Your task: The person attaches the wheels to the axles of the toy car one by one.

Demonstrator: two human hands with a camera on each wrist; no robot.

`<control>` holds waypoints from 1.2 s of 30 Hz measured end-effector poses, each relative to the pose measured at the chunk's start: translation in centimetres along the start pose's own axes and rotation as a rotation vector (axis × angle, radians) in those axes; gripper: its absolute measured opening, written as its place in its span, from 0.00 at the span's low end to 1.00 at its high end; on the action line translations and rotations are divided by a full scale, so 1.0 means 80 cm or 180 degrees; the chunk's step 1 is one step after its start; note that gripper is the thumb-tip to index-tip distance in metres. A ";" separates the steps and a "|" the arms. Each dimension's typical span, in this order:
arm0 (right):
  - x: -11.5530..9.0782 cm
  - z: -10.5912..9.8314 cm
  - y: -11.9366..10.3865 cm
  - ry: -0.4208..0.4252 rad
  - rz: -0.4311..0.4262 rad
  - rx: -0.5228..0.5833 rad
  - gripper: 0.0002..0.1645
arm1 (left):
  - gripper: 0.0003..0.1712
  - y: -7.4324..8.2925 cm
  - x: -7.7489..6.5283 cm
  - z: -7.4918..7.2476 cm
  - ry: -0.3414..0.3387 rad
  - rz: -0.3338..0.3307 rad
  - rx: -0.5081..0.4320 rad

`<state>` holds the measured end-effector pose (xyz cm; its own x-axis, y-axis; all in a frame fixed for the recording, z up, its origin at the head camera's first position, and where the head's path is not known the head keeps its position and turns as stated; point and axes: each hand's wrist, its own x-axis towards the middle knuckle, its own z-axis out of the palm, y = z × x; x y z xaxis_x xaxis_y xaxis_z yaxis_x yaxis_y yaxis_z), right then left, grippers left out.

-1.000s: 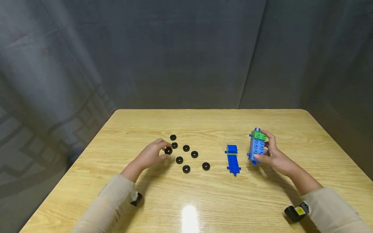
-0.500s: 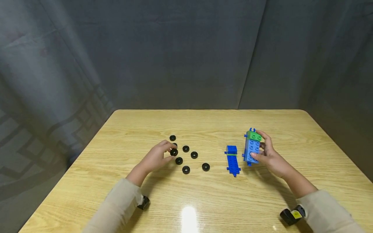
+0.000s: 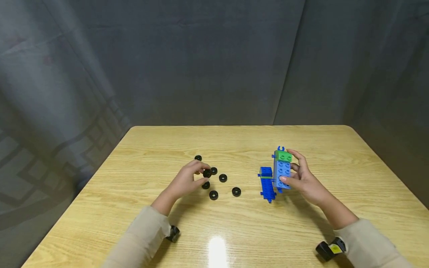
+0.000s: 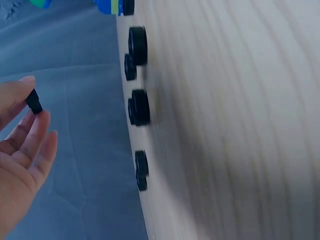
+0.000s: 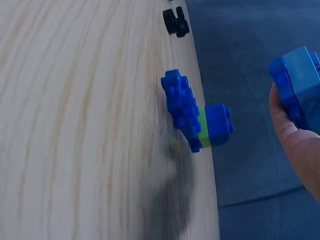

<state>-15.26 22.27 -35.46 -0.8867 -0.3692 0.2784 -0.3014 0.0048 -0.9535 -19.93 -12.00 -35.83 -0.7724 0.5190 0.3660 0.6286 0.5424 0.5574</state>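
Between thumb and fingertips, my left hand (image 3: 185, 180) pinches a small black wheel (image 3: 207, 173) above the table; the left wrist view shows this wheel (image 4: 34, 101) edge-on. My right hand (image 3: 308, 184) grips a toy vehicle body (image 3: 282, 174) of light blue and green bricks on a blue base, with axle stubs and a hook at its far end. The right wrist view cuts off part of this body (image 5: 302, 82). Just left of it, a second blue vehicle base (image 3: 267, 188) lies on the table, a raised block (image 5: 218, 125) and a thin green layer at one end.
Several loose black wheels lie around the left hand, among them one wheel (image 3: 236, 191) towards the middle and another wheel (image 3: 213, 195) nearer the front. The wooden table (image 3: 187, 141) ends at a grey curtain (image 3: 201, 67) behind it.
My left hand has moved right with the wheel, now covering part of the loose wheels. My right hand has carried the vehicle body left, close to the second base, which stays put.
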 end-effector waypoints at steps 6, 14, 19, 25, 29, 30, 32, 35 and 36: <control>0.004 0.008 -0.001 0.0041 0.0034 0.0079 0.43 | 0.17 0.007 0.005 0.008 0.0012 0.0028 -0.0209; 0.005 0.020 -0.006 0.0029 0.0139 -0.0094 0.41 | 0.17 0.014 0.010 0.016 0.0024 0.0064 -0.0295; 0.007 0.026 -0.004 -0.0005 0.0189 -0.0070 0.42 | 0.17 0.018 0.014 0.021 0.0068 0.0056 -0.0418; 0.008 0.034 -0.003 -0.0099 0.0111 0.0161 0.42 | 0.17 0.022 0.018 0.027 0.0082 0.0021 -0.0588; 0.009 0.038 -0.006 -0.0087 0.0142 0.0210 0.42 | 0.16 0.026 0.021 0.030 0.0082 -0.0054 -0.0717; 0.009 0.039 -0.006 -0.0076 0.0158 0.0208 0.42 | 0.16 0.027 0.021 0.031 0.0080 -0.0078 -0.0750; 0.010 0.041 -0.007 -0.0071 0.0186 0.0223 0.43 | 0.17 0.030 0.024 0.033 0.0077 -0.0114 -0.0839; 0.011 0.044 -0.007 -0.0096 0.0169 0.0288 0.44 | 0.16 0.040 0.025 0.031 0.0045 -0.0163 -0.0976; 0.012 0.044 -0.007 -0.0111 0.0159 0.0313 0.44 | 0.16 0.046 0.025 0.029 0.0029 -0.0172 -0.1013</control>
<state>-14.69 18.63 -35.08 -0.8865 -0.4028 0.2278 -0.2199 -0.0665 -0.9732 -18.96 -7.47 -34.79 -0.8056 0.4884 0.3354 0.5278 0.3345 0.7807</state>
